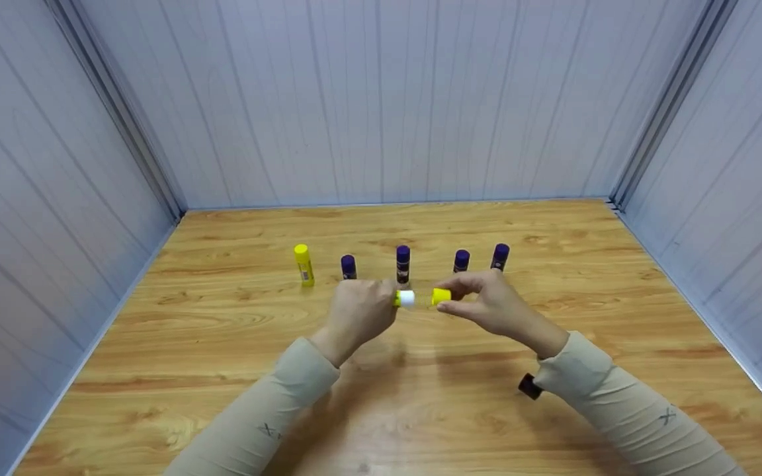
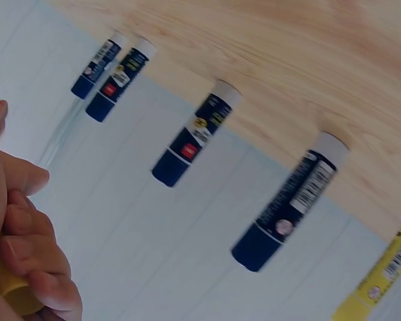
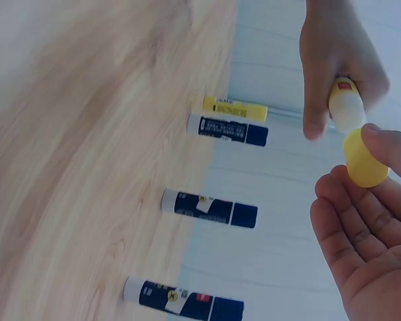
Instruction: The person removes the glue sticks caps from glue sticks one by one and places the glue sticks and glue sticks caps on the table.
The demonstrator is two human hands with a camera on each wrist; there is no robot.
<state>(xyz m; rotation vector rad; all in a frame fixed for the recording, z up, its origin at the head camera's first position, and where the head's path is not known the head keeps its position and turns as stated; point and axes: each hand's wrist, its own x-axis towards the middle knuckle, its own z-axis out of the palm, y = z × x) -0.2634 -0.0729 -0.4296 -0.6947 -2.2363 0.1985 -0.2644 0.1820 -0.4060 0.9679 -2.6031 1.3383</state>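
My left hand (image 1: 362, 309) grips a yellow glue stick, and its white end (image 1: 407, 298) points right, towards the other hand. Between thumb and fingers my right hand (image 1: 497, 303) pinches the yellow cap (image 1: 441, 296). In the head view a small gap separates the cap from the white end; in the right wrist view the cap (image 3: 365, 159) overlaps the bare white end (image 3: 347, 112). Most of the glue stick's yellow body (image 2: 17, 291) is hidden by curled fingers in the left wrist view.
Behind my hands a row of upright glue sticks stands on the wooden table (image 1: 222, 317): a yellow one (image 1: 304, 266) at left, then several dark blue ones (image 1: 403, 264). Pale panel walls (image 1: 381, 99) enclose the back and sides. A small black object (image 1: 530, 387) shows by my right cuff.
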